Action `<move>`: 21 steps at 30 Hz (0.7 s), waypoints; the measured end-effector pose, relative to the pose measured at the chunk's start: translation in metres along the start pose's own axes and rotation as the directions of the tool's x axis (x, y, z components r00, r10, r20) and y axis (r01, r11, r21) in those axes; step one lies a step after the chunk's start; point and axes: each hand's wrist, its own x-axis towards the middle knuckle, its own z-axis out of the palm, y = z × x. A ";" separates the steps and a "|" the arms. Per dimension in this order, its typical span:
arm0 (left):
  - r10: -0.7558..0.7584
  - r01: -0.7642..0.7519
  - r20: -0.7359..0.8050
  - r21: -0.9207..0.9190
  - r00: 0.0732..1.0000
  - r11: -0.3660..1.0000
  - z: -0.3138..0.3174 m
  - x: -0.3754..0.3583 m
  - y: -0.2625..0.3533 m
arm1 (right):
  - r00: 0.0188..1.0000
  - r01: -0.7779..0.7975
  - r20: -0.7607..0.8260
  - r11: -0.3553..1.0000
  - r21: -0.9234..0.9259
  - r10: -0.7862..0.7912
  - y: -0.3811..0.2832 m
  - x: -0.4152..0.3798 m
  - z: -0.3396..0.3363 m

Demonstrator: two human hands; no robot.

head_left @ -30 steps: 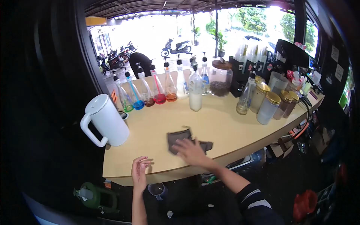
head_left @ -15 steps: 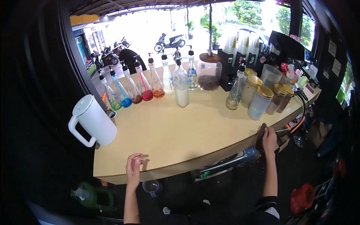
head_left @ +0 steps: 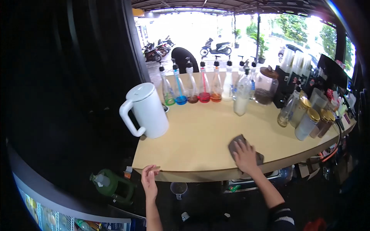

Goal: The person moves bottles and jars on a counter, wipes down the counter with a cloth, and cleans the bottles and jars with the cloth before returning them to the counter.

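Observation:
Near the front edge of the light wooden counter [head_left: 200, 144], my right hand [head_left: 246, 156] lies over a dark grey-brown cloth [head_left: 233, 146]. Its fingers are spread across the cloth, holding it against the top, and the cloth shows at both sides of the hand. My left hand [head_left: 149, 181] hovers by the counter's front left corner, its fingers loosely bent and apart with nothing in them. A white pitcher with a handle [head_left: 150, 113] stands behind it on the left. Beyond the cloth stands a clear pump bottle with whitish contents [head_left: 242, 98].
Pump bottles of coloured syrup [head_left: 204, 90] line the back edge. A wooden-lidded jar [head_left: 266, 86], gold-lidded canisters [head_left: 308, 125] and stacked cups [head_left: 296, 61] occupy the right. Below the counter are a green gas cylinder [head_left: 111, 184] and a plastic jug [head_left: 179, 188].
My right hand has brought the cloth left from the counter's right front edge onto the top, its fingers now spread over it. The view has turned left; my left hand stays by the edge.

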 end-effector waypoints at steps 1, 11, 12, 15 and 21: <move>0.009 -0.009 -0.025 0.026 1.000 1.000 -0.015 -0.006 -0.004 | 0.999 0.022 -0.031 1.000 -0.015 -0.022 -0.026 0.022 0.017; -0.064 0.070 -0.137 0.045 0.988 0.997 -0.047 -0.037 0.003 | 0.677 0.701 -0.060 0.618 0.354 -0.733 -0.322 0.068 0.079; -0.056 0.060 -0.121 0.032 0.991 0.998 -0.040 -0.034 0.002 | 0.599 0.756 -0.023 0.556 0.346 -0.801 -0.318 0.061 0.077; -0.023 0.019 -0.049 -0.091 0.999 0.996 -0.007 -0.025 -0.001 | 0.616 0.718 0.059 0.590 0.370 -0.786 -0.274 0.042 0.060; -0.072 0.085 0.079 -0.176 0.994 0.981 0.096 -0.049 -0.004 | 0.818 0.575 -0.148 0.786 0.229 -0.555 -0.084 -0.010 0.024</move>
